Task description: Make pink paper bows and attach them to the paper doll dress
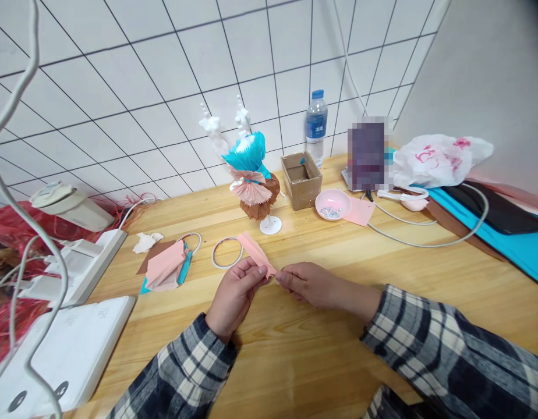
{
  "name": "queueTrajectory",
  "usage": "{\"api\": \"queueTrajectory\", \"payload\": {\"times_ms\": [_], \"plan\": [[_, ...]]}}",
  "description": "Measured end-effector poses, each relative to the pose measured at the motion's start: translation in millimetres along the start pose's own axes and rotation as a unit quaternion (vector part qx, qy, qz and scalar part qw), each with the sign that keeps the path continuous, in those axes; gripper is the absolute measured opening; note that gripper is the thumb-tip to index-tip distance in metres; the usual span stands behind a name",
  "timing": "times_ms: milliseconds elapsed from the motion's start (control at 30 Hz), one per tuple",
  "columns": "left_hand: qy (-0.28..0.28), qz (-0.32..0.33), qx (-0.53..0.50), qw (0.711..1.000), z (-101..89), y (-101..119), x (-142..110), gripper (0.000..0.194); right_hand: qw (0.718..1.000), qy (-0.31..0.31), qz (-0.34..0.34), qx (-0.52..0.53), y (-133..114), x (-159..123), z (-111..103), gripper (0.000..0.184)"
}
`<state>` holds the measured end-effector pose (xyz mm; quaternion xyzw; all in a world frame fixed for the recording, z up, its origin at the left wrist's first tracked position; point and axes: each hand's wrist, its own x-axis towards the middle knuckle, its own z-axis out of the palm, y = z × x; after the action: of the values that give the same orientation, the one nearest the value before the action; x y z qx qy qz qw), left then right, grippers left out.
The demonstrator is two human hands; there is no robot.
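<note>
Between my two hands is a strip of pink crepe paper (255, 249), its near edge frilled. My left hand (237, 291) pinches the strip close to that edge, thumb on top. At the frilled corner, the fingertips of my right hand (310, 284) are pressed together on the paper. Just beyond the strip stands a paper figure (254, 186) with a turquoise top, a pink pleated bow and a brown skirt, on a white round base (270, 225). A pale ring (213, 254) lies flat to the left of the strip.
Pink, turquoise and brown crepe paper pieces (164, 267) lie left. Behind are a cardboard box (304, 189), a pink bowl (324, 201) of small shiny bits and a water bottle (317, 125). A power strip (94, 262) and white cable (55, 262) are at left; a plastic bag (439, 160) at right.
</note>
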<state>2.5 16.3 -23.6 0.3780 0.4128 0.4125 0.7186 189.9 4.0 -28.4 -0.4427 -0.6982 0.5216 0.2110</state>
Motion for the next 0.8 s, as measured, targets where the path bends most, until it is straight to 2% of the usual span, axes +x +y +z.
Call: {"api": "queueTrajectory", "payload": {"times_ms": [400,800], "plan": [[0.028,0.009,-0.040,0.999,1.6,2.2,0.1,0.015,1.000,0.010,-0.001,-0.001,-0.2,-1.3,0.4,0.045],[0.013,0.004,-0.020,1.000,0.5,0.9,0.2,0.014,0.998,0.040,-0.041,-0.039,-0.4,-2.6,3.7,0.046]]}}
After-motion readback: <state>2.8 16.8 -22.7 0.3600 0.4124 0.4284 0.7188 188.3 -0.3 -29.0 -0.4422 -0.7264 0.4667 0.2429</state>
